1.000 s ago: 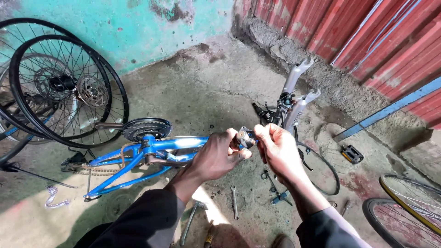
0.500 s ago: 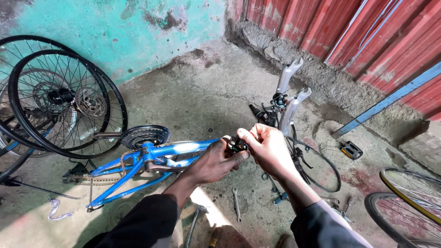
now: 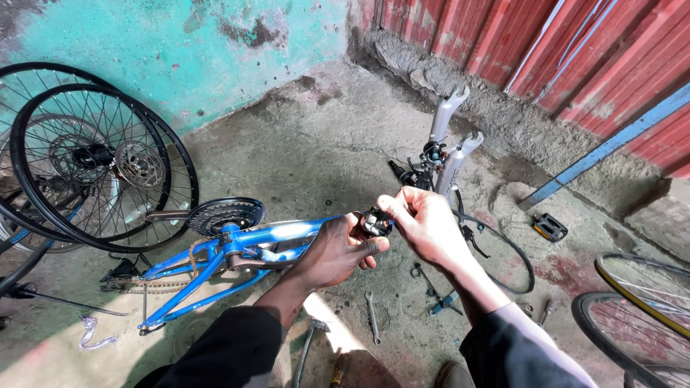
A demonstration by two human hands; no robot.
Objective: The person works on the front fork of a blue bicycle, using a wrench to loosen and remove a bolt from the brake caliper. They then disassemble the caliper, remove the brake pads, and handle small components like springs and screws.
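A blue bicycle frame point(image 3: 215, 262) lies upside down on the concrete floor, its silver suspension fork point(image 3: 449, 147) pointing up toward the red wall. My left hand point(image 3: 334, 251) grips the frame's down tube close to the head end. My right hand point(image 3: 424, 223) pinches a small black part point(image 3: 376, 221) held between both hands just above the tube. A black chainring point(image 3: 223, 214) with its crank sits on the frame to the left of my hands. What the black part is I cannot tell.
Black spoked wheels point(image 3: 86, 169) lean on the turquoise wall at left. Wrenches point(image 3: 371, 316) and small tools lie on the floor below my hands. A loose pedal point(image 3: 550, 228) sits at right, near a rim point(image 3: 632, 316) and a blue bar point(image 3: 611, 144).
My view has shifted slightly; both hands stay together on the black part at the frame, moving a little down and left relative to the fork.
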